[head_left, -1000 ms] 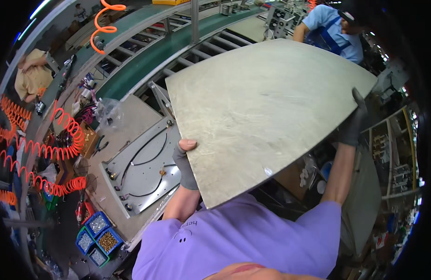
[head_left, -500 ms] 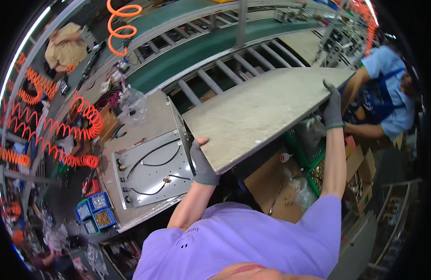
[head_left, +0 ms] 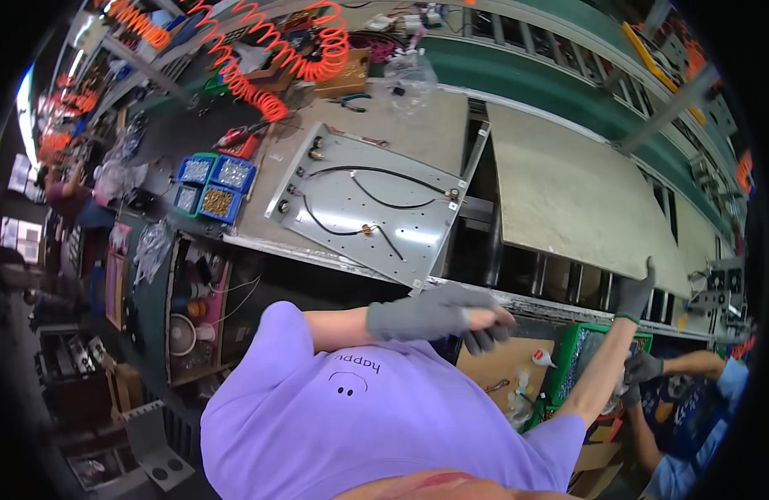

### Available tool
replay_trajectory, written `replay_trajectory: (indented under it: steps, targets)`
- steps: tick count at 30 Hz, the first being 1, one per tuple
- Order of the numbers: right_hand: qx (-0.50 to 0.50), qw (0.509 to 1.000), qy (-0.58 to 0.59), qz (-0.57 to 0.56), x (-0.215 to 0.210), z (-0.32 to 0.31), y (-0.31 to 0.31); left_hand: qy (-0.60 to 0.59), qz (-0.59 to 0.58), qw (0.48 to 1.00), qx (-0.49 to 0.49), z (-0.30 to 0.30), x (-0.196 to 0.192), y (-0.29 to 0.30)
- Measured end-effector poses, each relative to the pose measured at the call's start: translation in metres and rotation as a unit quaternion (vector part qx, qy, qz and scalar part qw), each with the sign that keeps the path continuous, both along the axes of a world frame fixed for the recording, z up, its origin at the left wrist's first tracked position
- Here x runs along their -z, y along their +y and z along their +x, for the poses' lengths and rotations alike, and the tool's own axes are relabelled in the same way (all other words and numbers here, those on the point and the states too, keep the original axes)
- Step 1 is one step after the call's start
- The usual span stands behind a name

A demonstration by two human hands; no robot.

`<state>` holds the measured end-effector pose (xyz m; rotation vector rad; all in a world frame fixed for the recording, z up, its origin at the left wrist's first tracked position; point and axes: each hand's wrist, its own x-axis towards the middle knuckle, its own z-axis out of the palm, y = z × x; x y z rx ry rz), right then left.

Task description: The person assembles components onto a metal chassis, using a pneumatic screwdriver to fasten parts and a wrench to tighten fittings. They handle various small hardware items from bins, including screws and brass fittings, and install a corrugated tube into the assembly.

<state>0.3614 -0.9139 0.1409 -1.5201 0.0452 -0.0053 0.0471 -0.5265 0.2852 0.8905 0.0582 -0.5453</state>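
Observation:
A large beige flat board (head_left: pixel 580 192) lies on the roller conveyor. My right hand (head_left: pixel 633 297), in a grey glove, is at its near edge toward the right; one digit points up over the edge and the other fingers are mostly hidden beneath. My left hand (head_left: pixel 434 315), gloved in grey with a bare thumb tip, hovers before my chest, its fingers loosely bent and nothing visible in them. Beyond it on the bench sits a grey metal panel (head_left: pixel 376 212), dotted with holes and carrying black hoses (head_left: pixel 393 177) with brass fittings.
Blue bins (head_left: pixel 218 202) of small metal parts stand left of the panel. Pliers (head_left: pixel 351 102) and a clear plastic bag (head_left: pixel 411 83) lie behind it. Orange coiled air hoses (head_left: pixel 322 50) hang above. A co-worker's gloved hands (head_left: pixel 643 369) are near a green crate (head_left: pixel 572 350) at right.
The board has gone from being held up in both hands to lying on the rollers. My left hand has let go and drawn back to my chest. The view has turned leftward.

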Motion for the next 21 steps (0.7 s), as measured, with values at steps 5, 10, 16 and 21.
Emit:
replay_trajectory:
  steps: [5, 10, 16, 21]
  targets:
    - [-0.071, 0.837, -0.119, -0.529, 0.083, -0.033, -0.038, 0.006, 0.028, 0.976, -0.214, -0.028, 0.037, 0.053]
    - [0.038, 0.988, 0.145, -0.022, -0.006, -0.008, 0.002, 0.061, 0.012, 0.956, -0.287, -0.042, 0.067, 0.076]
    - [-0.027, 0.999, 0.015, 0.014, -0.095, -0.016, 0.105, 0.058, 0.026, 0.936, -0.345, -0.053, 0.104, 0.137]
    - [-0.119, 0.988, -0.060, -0.075, -0.149, -0.077, 0.252, 0.027, 0.204, 0.854, -0.478, -0.068, 0.169, 0.258]
